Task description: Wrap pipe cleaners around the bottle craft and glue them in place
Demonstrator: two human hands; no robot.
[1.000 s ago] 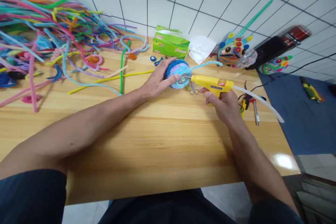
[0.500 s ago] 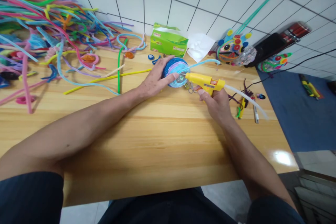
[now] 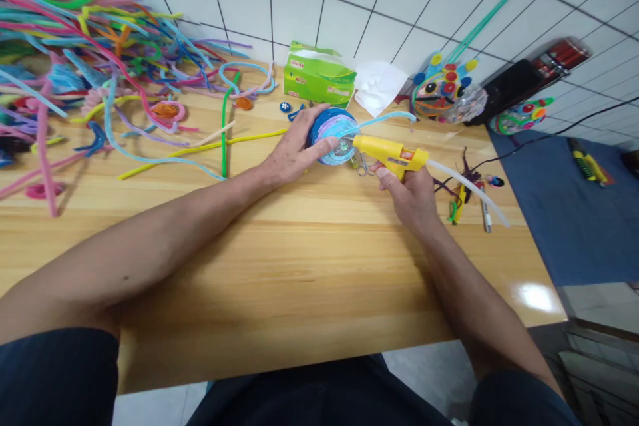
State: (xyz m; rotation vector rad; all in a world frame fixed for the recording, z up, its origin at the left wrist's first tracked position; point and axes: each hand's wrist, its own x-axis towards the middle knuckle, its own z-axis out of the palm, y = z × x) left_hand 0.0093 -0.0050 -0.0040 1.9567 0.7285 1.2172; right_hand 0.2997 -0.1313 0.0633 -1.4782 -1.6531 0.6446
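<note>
My left hand (image 3: 295, 146) is closed around a round object wrapped in blue, lilac and light-blue pipe cleaners (image 3: 331, 126), tilted so its clear end faces right. One light-blue pipe cleaner (image 3: 389, 117) trails loose from it to the right. In my right hand (image 3: 412, 193) is a yellow hot glue gun (image 3: 387, 148), its nozzle at the clear end beside my left thumb; whether it touches cannot be told. A white glue stick (image 3: 469, 186) sticks out of the gun's back. Partly hidden behind the gun and the wrapped object lie scissors (image 3: 363, 166).
A heap of coloured pipe cleaners (image 3: 100, 33) covers the table's left end. Against the tiled wall stand a green tissue pack (image 3: 319, 76), a decorated figure (image 3: 436, 93) and a dark flask (image 3: 529, 80). A black cord (image 3: 549, 126) and a pen (image 3: 486, 210) lie on the right.
Both hands keep their hold, and the glue gun stays at the object's clear end. The view has shifted very slightly; little else differs.
</note>
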